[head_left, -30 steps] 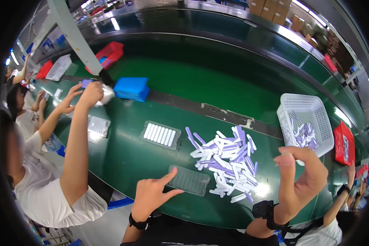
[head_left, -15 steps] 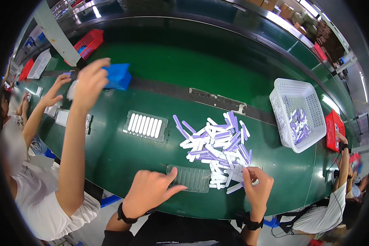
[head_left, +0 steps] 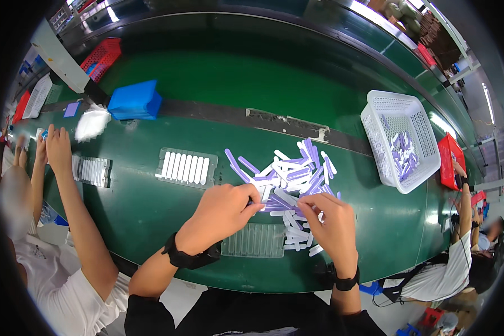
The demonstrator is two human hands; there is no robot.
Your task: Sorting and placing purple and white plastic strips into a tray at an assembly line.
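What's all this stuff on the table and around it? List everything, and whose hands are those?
Table: one, green, spanning the view
Strips: many, white and purple, heaped centrally
Near tray: one, clear, before the wearer
Filled tray: one, clear, left of the heap
White basket: one, right, strips inside
Red containers: several, far left and right
Blue block: one, upper left
Co-workers: several, white-clad nearest, both sides
Wristbands: two, black, wearer's wrists
Left hand: one, bare, heap's near-left edge
Right hand: one, bare, heap's near-right edge
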